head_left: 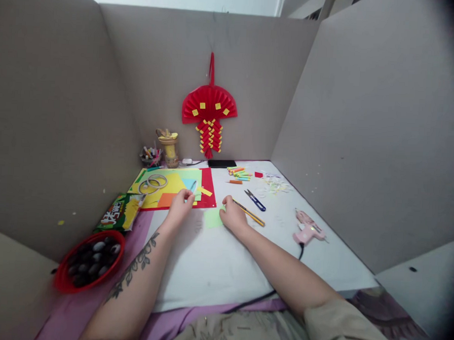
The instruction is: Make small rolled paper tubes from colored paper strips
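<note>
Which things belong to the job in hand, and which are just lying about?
Likely in the job: green paper at the right hand, coloured sheets, small rolls, navy snips, pink glue gun.

Probably lying about: snack packet, red bowl of dark round things.

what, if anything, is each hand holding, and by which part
The left hand seems to pinch a slim teal item by its near end. The right hand is at the right side of the green paper; grip unclear.

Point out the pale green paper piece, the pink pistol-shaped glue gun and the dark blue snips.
Pale green paper piece (212, 219), head view, visible middle.
Pink pistol-shaped glue gun (307, 228), head view, its body.
Dark blue snips (260, 205), head view, handle.
</note>
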Tool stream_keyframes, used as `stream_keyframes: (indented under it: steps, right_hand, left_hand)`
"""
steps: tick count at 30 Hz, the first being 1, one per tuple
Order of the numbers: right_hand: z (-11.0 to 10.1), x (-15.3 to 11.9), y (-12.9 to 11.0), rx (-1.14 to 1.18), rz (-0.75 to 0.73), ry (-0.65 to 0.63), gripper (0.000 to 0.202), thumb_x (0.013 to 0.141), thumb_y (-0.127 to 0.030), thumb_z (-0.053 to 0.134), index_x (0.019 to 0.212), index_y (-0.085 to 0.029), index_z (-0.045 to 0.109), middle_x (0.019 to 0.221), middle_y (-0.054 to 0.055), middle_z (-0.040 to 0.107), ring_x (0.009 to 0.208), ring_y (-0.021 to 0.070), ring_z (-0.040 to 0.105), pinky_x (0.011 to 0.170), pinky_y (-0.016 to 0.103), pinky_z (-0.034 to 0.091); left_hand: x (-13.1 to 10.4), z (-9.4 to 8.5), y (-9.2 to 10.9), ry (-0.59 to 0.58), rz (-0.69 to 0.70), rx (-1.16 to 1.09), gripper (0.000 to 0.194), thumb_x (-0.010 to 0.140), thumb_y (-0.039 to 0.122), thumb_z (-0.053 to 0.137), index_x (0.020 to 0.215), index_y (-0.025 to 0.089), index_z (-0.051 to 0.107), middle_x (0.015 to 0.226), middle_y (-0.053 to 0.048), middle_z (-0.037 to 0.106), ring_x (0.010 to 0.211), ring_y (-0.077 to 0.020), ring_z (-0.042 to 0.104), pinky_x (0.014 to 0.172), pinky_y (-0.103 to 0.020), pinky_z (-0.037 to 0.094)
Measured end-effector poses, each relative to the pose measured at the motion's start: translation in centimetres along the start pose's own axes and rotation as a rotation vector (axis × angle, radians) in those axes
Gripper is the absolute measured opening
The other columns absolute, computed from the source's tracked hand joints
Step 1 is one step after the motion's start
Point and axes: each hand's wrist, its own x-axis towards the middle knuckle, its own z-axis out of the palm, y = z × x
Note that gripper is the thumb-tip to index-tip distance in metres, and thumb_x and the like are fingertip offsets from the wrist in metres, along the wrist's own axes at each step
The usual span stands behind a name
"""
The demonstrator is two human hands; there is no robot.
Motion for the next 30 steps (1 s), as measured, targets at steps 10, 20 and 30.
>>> stream_keyframes:
  steps: [10, 20, 30]
  right_hand:
    - [-2.4, 0.1, -0.7, 0.389, -0.45, 0.229, 0.03, 0.082, -0.018, 0.047, 0.111, -0.02, 0.054, 0.096, 0.007, 0.055, 0.083, 0.0178, 0.054, 0.073, 0.031, 0.046]
    - [-3.3, 0.3, -0.3, 0.464, -0.354, 0.261, 0.021, 0.083, -0.021, 0.05, 0.101, -0.02, 0.061, 0.094, 0.006, 0.059, 0.082, 0.0167, 0.056, 0.075, 0.029, 0.046]
    - [-3.7, 0.2, -0.2, 0.436, -0.476, 0.25, 0.013, 0.084, -0.021, 0.052, 0.084, -0.02, 0.064, 0.089, 0.006, 0.054, 0.089, 0.0189, 0.053, 0.081, 0.032, 0.043]
  left_hand:
    - [-2.8, 2.9, 2.9, -0.209, -0.003, -0.389, 0.023, 0.077, 0.039, 0.052, 0.07, 0.018, 0.05, 0.068, 0.001, 0.052, 0.066, -0.0127, 0.048, 0.064, -0.024, 0.037]
    - [-3.3, 3.2, 3.1, -0.326, 0.088, -0.36, 0.016, 0.079, 0.033, 0.05, 0.074, 0.018, 0.049, 0.073, 0.0, 0.054, 0.067, -0.0119, 0.048, 0.06, -0.022, 0.038]
    - [-3.3, 3.2, 3.1, -0.306, 0.101, -0.321, 0.015, 0.079, 0.031, 0.05, 0.073, 0.018, 0.049, 0.072, 0.001, 0.054, 0.067, -0.0124, 0.049, 0.059, -0.022, 0.038]
